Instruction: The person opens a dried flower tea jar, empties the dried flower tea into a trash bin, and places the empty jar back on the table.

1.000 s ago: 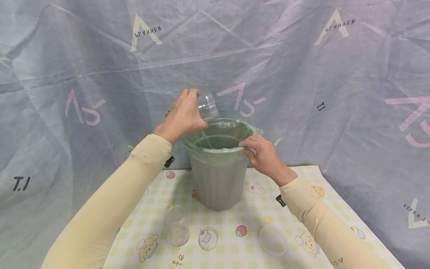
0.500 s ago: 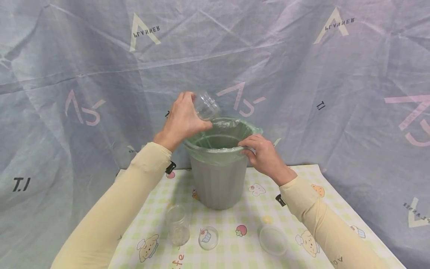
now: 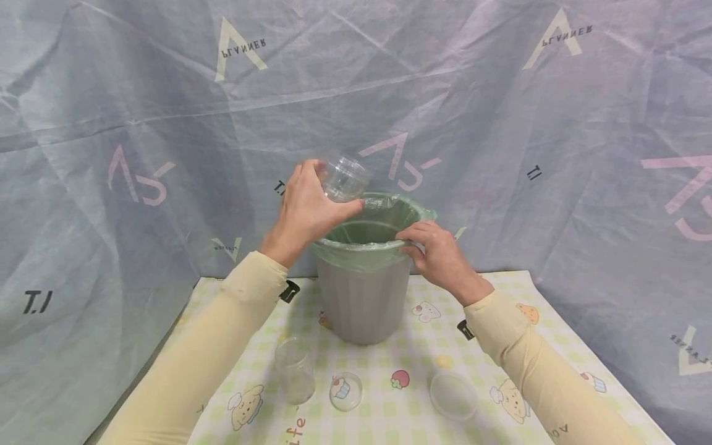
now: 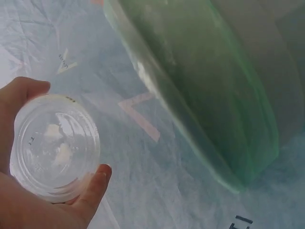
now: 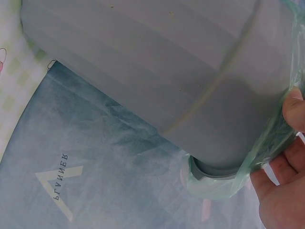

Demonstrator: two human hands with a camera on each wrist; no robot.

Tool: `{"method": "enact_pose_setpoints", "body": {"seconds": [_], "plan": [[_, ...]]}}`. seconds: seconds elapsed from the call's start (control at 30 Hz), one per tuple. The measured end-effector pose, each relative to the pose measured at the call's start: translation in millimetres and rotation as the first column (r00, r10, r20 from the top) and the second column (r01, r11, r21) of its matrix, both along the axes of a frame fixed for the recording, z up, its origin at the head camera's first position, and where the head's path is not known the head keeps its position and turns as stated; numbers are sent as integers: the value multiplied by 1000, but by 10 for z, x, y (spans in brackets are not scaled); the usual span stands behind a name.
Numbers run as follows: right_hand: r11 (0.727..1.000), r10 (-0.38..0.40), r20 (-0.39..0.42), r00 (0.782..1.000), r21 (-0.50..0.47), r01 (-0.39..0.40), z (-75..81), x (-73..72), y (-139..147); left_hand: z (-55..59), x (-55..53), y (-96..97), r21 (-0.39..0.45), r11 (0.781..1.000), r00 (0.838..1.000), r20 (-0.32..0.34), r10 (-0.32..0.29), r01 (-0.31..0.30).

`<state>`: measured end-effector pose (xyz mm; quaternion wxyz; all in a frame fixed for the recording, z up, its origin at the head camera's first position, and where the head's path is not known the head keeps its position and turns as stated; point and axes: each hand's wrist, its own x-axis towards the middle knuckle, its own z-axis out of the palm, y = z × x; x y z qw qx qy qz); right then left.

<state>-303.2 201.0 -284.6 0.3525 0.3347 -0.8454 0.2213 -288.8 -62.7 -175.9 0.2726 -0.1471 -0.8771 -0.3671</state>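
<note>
My left hand grips a clear plastic jar between thumb and fingers, beside and slightly above the left rim of a grey bin. In the left wrist view the jar shows its round end, with a few pale spots that I cannot make out. A thin green garbage bag lines the bin and folds over its rim. At the rim's right side, my right hand pinches the bag and edge, thumb outside; in the right wrist view its fingers partly hide behind the rim.
On the checked tablecloth in front of the bin stands another clear jar. Beside it lies a clear round lid, and farther right a translucent disc. A grey-blue printed sheet hangs close behind the bin.
My left hand has come down and a little to the right with the jar. The jar has turned from leaning rightward to more upright. My right hand stays at the rim.
</note>
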Motion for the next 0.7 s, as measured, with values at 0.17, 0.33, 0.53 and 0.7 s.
{"method": "enact_pose_setpoints", "body": {"seconds": [0.17, 0.33, 0.53, 0.7], "plan": [[1000, 9, 5, 1000, 9, -9, 24, 9, 2, -49, 78, -31, 82, 997, 1000, 28, 10, -13], [1000, 7, 9, 1000, 25, -8, 41, 5, 7, -86, 170, -63, 133, 991, 999, 35, -6, 2], [998, 3, 19, 1000, 66, -4, 68, 18, 14, -161, 306, -81, 179, 983, 999, 9, -53, 50], [993, -2, 35, 999, 119, -2, 101, 45, 35, -268, 382, -75, 193, 978, 996, -34, -80, 85]]}}
